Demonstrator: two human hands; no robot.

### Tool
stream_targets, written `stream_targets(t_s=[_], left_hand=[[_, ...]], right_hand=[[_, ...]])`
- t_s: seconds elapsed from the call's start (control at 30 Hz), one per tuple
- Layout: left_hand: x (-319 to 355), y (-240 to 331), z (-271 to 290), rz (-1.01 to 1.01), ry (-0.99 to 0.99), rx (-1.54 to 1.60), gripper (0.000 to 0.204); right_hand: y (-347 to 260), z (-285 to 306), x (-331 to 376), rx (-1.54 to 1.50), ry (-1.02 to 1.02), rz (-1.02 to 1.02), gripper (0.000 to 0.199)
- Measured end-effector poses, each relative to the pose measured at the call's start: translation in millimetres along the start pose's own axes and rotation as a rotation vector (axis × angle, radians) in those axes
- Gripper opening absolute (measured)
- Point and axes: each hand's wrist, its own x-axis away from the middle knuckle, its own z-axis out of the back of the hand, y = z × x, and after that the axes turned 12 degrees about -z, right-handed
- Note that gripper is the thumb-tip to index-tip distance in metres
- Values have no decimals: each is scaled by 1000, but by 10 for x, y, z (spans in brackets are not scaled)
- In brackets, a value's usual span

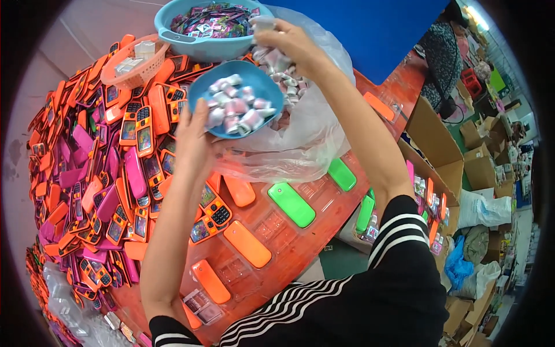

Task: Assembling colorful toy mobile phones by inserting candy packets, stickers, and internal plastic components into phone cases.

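Left hand [193, 139]: my grip pinches the near rim of the small blue dish [240, 95] of wrapped pieces.
Right hand [289, 40]: closed on a small packet [263, 23], up and right of the dish, over the clear bag [300, 139].
Nearer: left.

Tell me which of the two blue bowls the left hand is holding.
The left hand holds the smaller, darker blue bowl of white-and-pink packets; the lighter blue bowl, with dark packets, sits farther back.
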Motion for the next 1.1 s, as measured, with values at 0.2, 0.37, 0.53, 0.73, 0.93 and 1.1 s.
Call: stream_targets(t_s=[0.2,0.37,0.53,0.73,0.93,1.1], left_hand=[[-150,-302,-184,51,67,146,36],[-163,-398,-56,101,81,158,35],[-157,-447,-78,33,56,189,36],[-93,-352,-124,3,48,129,38],[-18,-349,-360,-84,34,155,37],[169,-286,-676,9,-111,121,38]], right_hand=[[27,-242,281,175,-126,155,55],[82,10,193,37,-45,190,38],[293,257,110,329,332,314,25],[156,93,524,596,200,307,27],[273,135,992,910,387,319,30],[344,269,1278,683,476,501,26]])
